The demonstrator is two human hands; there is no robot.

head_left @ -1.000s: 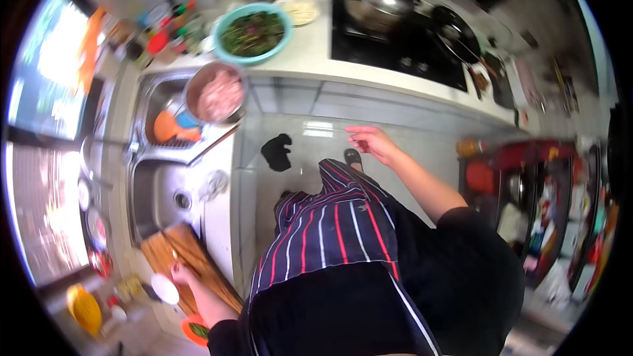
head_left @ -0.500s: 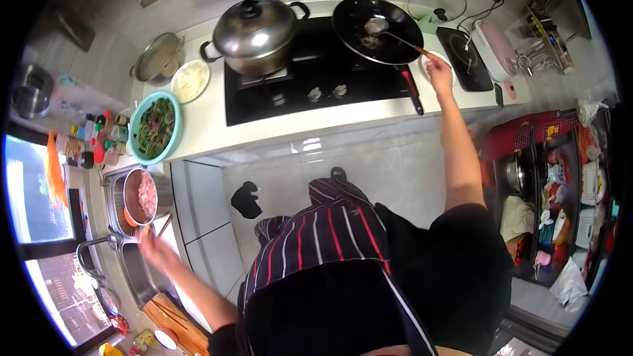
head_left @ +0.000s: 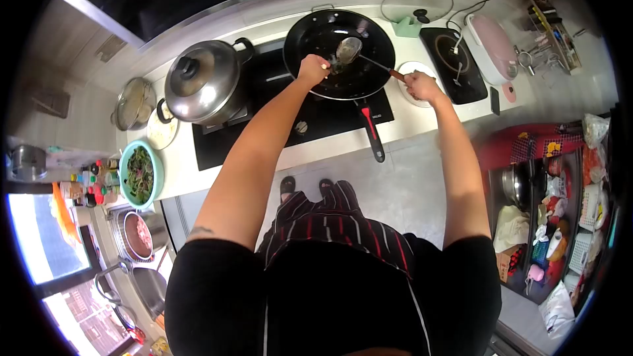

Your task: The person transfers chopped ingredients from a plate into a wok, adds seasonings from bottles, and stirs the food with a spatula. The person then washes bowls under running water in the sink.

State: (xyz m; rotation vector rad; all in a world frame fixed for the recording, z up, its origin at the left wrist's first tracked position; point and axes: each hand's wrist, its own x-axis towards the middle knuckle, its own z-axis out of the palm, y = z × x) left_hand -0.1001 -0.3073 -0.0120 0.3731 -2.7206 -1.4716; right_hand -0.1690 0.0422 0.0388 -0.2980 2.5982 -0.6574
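Evidently my right hand [head_left: 424, 87] grips the ladle [head_left: 349, 50] by its wooden end, probably to stay back from any heat, while its bowl lies within the rim of the wok [head_left: 374, 43]. My left hand [head_left: 314, 70] reaches over the wok's near side, fingers drawn together with a pale bit at their tips; I cannot tell whether they pinch it. The wok sits on the stove [head_left: 330, 122], its red-and-black handle [head_left: 372, 135] turned towards me, presumably for easy reach. Left of it stands the lidded pot [head_left: 204, 82], leaving both arms room.
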